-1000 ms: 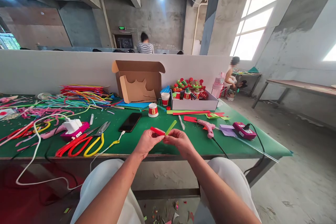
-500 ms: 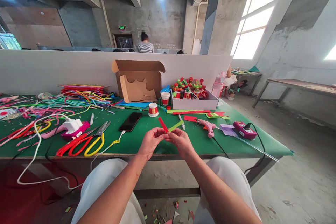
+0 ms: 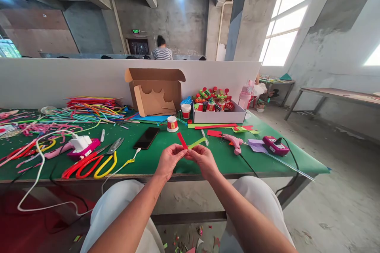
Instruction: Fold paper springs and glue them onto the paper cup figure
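Note:
Above the table's front edge my two hands meet, thumbs and fingertips pinched together. My left hand (image 3: 170, 159) grips a red paper strip (image 3: 182, 140) that points up and to the left. A light green paper strip (image 3: 197, 142) slants up to the right from my right hand (image 3: 204, 159), which pinches its lower end. The strips come together in a V at my fingertips; how they join there is hidden by the fingers. Beyond them stands a red and white paper cup (image 3: 172, 124) with dark green coiled pieces beside it.
Left of my hands lie a black phone (image 3: 146, 138) and scissors (image 3: 107, 161) with red and yellow handles. A pink glue gun (image 3: 234, 142) rests to the right, near a magenta power block (image 3: 275, 146). Behind, a white box (image 3: 219, 117) holds several decorated cups beside an open cardboard box (image 3: 156, 99).
Both hands keep their pinch on the strips, with hardly any movement. The whole view has shifted slightly.

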A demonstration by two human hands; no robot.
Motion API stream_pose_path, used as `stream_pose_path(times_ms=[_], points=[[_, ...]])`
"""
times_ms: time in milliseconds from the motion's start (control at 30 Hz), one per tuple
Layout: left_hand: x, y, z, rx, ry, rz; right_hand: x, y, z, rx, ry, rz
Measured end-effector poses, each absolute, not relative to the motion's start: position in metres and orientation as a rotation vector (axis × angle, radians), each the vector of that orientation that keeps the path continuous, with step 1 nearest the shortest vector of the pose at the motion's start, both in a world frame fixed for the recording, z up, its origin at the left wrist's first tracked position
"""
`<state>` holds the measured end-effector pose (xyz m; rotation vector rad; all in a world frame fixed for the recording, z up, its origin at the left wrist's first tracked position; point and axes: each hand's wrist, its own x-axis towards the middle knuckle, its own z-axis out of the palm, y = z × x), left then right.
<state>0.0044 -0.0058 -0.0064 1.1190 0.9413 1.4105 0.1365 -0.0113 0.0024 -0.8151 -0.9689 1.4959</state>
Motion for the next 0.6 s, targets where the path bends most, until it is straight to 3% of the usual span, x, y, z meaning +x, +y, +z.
stream_pose_path(times_ms=[600], points=[[0.0040, -0.0051, -0.0041, 0.922, 0.903, 1.377, 0.1398, -0.0072, 0.0024, -0.798, -0.970, 1.556]])
